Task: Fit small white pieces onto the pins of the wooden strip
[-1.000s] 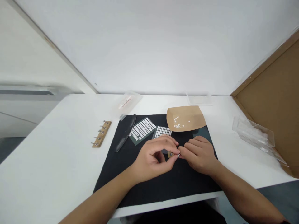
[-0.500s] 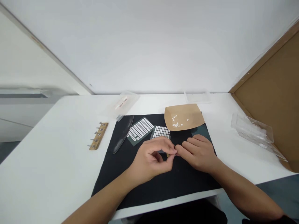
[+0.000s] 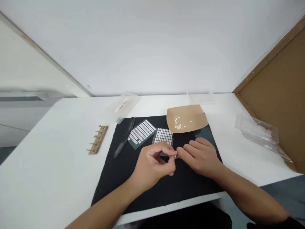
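Observation:
Over the black cloth (image 3: 147, 197), my left hand (image 3: 152, 163) pinches thumb and forefinger together. A tiny shiny piece (image 3: 176, 156) shows at its fingertips, too small to name. My right hand (image 3: 200, 158) is curled, its forefinger tip meeting the left fingertips; its thumb is hidden, and I cannot make out what it grips. Just beyond the left hand lies a sheet of white oval stickers (image 3: 164, 135), partly covered by that hand. A second sticker sheet (image 3: 142, 132) is to its left.
A brown paper tray (image 3: 199, 119) holding small white ovals stands behind my right hand. Leftward are a dark curved pad (image 3: 124, 136) and a wooden strip with metal pegs (image 3: 98, 140). Clear plastic boxes (image 3: 259, 130) sit at the right; a translucent case (image 3: 126, 106) lies behind.
The camera view has shifted slightly. The fingertips stay together, and a shiny bit now shows more clearly between them.

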Demonstrator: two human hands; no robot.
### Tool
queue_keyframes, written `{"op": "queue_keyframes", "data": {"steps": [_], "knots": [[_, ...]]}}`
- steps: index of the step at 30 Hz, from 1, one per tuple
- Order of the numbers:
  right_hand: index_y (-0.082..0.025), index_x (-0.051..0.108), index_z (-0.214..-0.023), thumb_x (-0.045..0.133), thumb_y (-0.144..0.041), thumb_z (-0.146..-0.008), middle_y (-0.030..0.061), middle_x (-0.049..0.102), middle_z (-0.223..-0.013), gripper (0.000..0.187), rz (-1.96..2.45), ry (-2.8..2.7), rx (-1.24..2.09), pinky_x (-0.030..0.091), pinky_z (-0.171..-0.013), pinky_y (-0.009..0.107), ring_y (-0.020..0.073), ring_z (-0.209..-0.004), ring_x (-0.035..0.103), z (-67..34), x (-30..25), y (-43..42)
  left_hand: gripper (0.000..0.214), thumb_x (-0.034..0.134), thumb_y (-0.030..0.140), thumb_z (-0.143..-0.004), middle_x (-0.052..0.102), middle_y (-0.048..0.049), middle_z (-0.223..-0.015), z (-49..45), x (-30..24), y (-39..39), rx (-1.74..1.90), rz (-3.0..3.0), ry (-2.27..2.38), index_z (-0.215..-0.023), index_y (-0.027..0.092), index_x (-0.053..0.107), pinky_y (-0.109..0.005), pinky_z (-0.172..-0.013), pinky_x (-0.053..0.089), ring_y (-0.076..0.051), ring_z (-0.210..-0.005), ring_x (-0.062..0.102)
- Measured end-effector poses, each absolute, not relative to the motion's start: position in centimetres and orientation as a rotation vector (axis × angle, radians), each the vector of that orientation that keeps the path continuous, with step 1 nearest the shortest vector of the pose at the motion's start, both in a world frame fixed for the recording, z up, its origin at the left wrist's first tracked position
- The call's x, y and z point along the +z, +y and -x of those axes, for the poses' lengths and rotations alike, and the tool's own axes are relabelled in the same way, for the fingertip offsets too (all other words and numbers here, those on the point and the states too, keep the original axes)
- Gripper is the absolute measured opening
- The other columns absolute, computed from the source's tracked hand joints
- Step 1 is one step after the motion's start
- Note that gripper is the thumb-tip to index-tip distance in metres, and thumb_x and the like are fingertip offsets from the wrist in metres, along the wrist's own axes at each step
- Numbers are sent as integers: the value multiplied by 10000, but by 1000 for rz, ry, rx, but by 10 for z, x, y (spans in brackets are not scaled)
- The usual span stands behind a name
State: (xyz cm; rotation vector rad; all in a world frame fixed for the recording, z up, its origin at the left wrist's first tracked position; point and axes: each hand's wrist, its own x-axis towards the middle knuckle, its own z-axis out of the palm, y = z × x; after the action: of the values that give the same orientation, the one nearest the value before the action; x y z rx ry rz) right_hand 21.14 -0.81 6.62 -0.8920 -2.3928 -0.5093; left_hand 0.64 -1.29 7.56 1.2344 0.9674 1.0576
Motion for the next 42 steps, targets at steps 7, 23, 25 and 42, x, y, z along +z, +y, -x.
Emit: {"op": "queue_keyframes", "data": {"steps": [7, 23, 25, 42], "knots": [[-192, 682, -867, 637, -216, -1070, -40, 536, -630, 209, 899, -2385, -454, 257, -652, 366, 157, -654, 396, -211, 63, -9, 106, 800, 123, -669, 707, -36, -757, -6, 77, -10, 1001, -1119, 973, -764, 133, 756, -282, -341, 635, -213, -686, 735], [-205, 654, -850, 628, -236, -1071, -46, 508, -616, 225, 920, -2350, -389, 265, -660, 351, 144, -635, 417, -211, 59, -8, 122, 850, 191, -774, 722, -66, -835, -2, 65, -8, 968, -1004, 839, -848, 125, 778, -228, -352, 622, -222, -780, 747], [-204, 658, -854, 633, -233, -1069, -47, 507, -615, 219, 918, -2343, -392, 266, -659, 350, 143, -632, 419, -211, 59, -8, 126, 853, 208, -795, 724, -67, -836, -1, 64, -8, 967, -995, 810, -861, 125, 785, -225, -352, 621, -200, -742, 732], [-204, 678, -923, 623, -200, -1062, -43, 540, -634, 150, 933, -2342, -439, 278, -660, 361, 148, -649, 432, -215, 61, -8, 311, 961, 322, -732, 748, -94, -897, 2, 67, -1, 886, -952, 824, -893, 101, 813, -207, -346, 607, -182, -689, 723]]}}
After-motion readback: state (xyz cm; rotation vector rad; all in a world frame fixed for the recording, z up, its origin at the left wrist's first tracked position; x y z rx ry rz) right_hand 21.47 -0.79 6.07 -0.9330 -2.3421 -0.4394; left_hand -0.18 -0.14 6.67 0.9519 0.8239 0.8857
